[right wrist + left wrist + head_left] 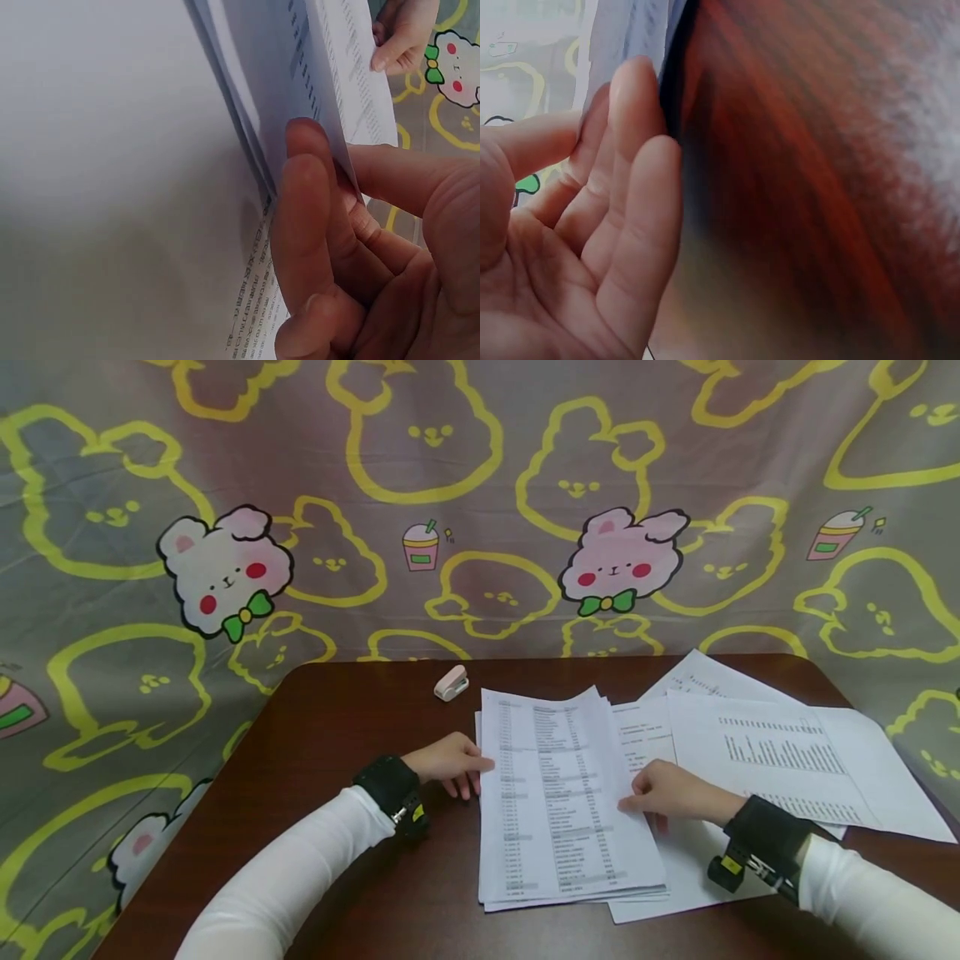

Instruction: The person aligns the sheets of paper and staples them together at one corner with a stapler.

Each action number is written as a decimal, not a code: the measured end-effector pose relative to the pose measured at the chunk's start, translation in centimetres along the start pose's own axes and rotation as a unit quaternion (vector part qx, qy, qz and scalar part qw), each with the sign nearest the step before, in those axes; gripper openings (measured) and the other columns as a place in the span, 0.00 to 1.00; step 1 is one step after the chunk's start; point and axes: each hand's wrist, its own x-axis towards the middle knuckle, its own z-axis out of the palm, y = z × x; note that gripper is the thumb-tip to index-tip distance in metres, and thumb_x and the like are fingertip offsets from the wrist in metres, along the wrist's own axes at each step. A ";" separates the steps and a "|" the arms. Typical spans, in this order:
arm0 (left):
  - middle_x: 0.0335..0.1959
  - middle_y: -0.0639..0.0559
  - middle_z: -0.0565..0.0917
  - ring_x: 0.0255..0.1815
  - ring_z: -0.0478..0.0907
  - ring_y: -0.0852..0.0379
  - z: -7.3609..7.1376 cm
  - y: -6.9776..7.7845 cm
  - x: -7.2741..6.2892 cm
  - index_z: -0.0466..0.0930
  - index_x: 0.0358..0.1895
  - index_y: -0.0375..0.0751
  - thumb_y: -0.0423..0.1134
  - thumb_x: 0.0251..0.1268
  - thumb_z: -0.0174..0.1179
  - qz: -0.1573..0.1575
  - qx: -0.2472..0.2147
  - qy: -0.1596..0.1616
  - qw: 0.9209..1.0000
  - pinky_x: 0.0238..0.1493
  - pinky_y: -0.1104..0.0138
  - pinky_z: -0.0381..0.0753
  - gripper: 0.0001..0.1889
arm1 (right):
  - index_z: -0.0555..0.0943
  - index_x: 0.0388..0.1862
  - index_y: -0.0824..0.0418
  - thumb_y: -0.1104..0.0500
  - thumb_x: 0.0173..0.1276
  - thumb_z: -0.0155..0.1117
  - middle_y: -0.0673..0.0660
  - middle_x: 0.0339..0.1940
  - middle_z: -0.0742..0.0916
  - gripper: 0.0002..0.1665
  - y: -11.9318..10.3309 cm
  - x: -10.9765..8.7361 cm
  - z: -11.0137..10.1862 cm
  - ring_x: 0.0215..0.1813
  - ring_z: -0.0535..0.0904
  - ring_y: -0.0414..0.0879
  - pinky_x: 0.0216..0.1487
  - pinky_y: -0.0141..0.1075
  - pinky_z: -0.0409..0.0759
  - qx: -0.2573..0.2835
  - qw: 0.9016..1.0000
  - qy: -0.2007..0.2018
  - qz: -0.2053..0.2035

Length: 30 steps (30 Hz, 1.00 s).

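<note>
We see a white paper stack of printed sheets (566,827), its top page set in columns of small black text with grey bands, between a left hand (450,764) and a right hand (675,792). The left hand pinches the stack's left edge, thumb over the top page and fingers behind; the right hand grips the right edge the same way. We note sheet edges slightly out of line at the stack's lower right, nearer the wearer than the right hand.

Under and beyond the right hand, we find overlapping loose white printed sheets (765,756), spread out to its right. Past the left hand's fingertips, near the stack's far left corner, sits a small pale pink stapler-like object (452,683). All lie on a dark reddish-brown wooden table (337,718), bare to the left hand's left. Behind the wrists we see black wrist straps (386,781) and white sleeves (277,877). Beyond both hands hangs a grey cloth backdrop (487,531) with yellow-outlined cartoon animals.
</note>
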 end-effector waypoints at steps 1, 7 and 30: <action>0.23 0.47 0.84 0.17 0.78 0.57 0.1 -0.1 0.1 0.87 0.38 0.37 0.42 0.72 0.56 -0.003 0.001 0.000 1.000 0.22 0.68 0.78 0.13 | 0.82 0.21 0.58 0.56 0.65 0.68 0.50 0.15 0.79 0.13 0.1 0.0 0.0 0.15 0.74 0.43 0.21 0.32 0.64 -0.001 1.000 0.000 -0.001; 0.20 0.49 0.83 0.15 0.77 0.59 0.6 -0.2 0.4 0.86 0.36 0.37 0.42 0.72 0.56 -0.013 0.014 0.007 1.000 0.19 0.69 0.76 0.14 | 0.83 0.23 0.58 0.56 0.64 0.69 0.51 0.14 0.79 0.11 0.2 -0.2 0.2 0.16 0.74 0.43 0.22 0.31 0.65 -0.005 1.000 0.002 0.006; 0.16 0.47 0.80 0.14 0.77 0.57 0.8 0.4 0.3 0.83 0.24 0.38 0.44 0.69 0.60 -0.040 0.086 0.038 0.995 0.19 0.67 0.79 0.17 | 0.86 0.25 0.56 0.52 0.63 0.71 0.51 0.16 0.81 0.10 0.2 -0.6 0.3 0.18 0.76 0.45 0.23 0.32 0.69 -0.028 0.999 0.018 0.036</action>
